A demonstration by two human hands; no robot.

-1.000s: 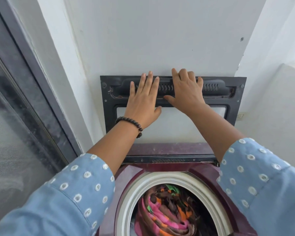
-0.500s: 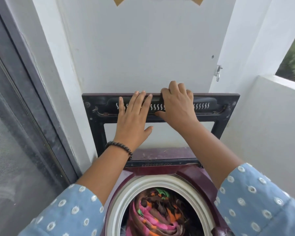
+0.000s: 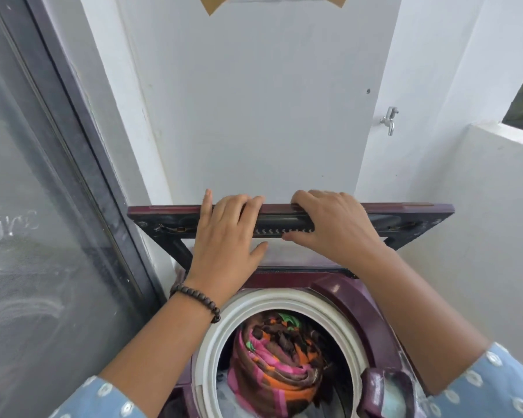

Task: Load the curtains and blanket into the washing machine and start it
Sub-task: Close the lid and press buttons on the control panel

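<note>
A maroon top-loading washing machine [image 3: 363, 306] stands below me with its white drum rim [image 3: 221, 324] exposed. Inside the drum lies a rolled blanket [image 3: 272, 366] in pink, orange and brown; pale fabric shows beneath it. The machine's lid [image 3: 417, 218] is raised and tilted toward me, its maroon top edge facing up. My left hand [image 3: 224, 236] hooks its fingers over the lid's top edge left of centre. My right hand [image 3: 335, 221] grips the same edge beside it, thumb under the ribbed handle.
A white wall [image 3: 260, 101] rises just behind the lid. A dark-framed glass door [image 3: 43, 206] runs along the left. A metal tap [image 3: 388, 119] sticks out of the wall at the right, above a low white parapet [image 3: 495, 182].
Both hands have curled over the lid's top edge and pulled it forward and down; the lid, earlier flat against the wall, now tilts toward me.
</note>
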